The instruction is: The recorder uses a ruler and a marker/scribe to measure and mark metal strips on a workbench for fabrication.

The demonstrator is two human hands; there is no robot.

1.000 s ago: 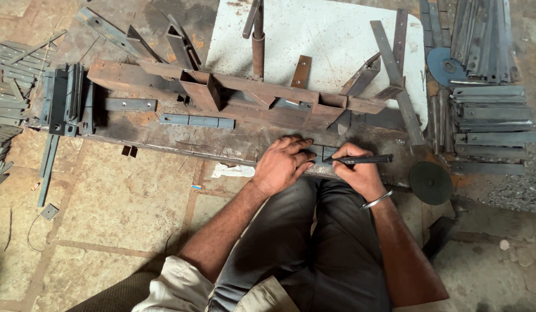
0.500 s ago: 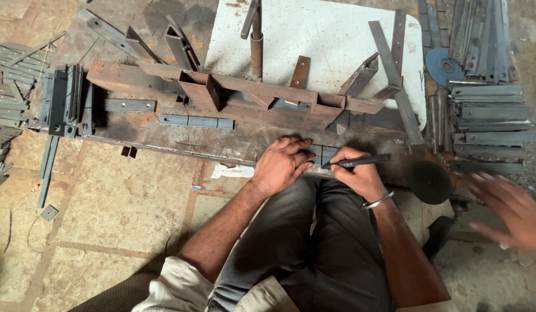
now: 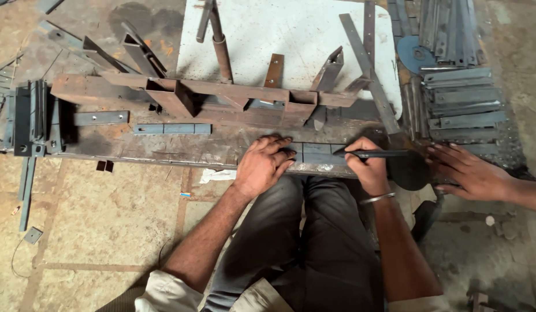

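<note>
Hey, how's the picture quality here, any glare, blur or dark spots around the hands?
Head view: even, soft light, no hard shadows. The white sheet looks bright, slightly washed out. Left hand, right hand with its dark marking tool and the flat steel strip are sharp; the other person's hand is slightly soft. Straight bars bow a little near the edges.

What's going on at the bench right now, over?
Left hand flat on the steel strip. Right hand holds a dark marking tool over it. Another person's hand on the dark disc alongside.
</note>
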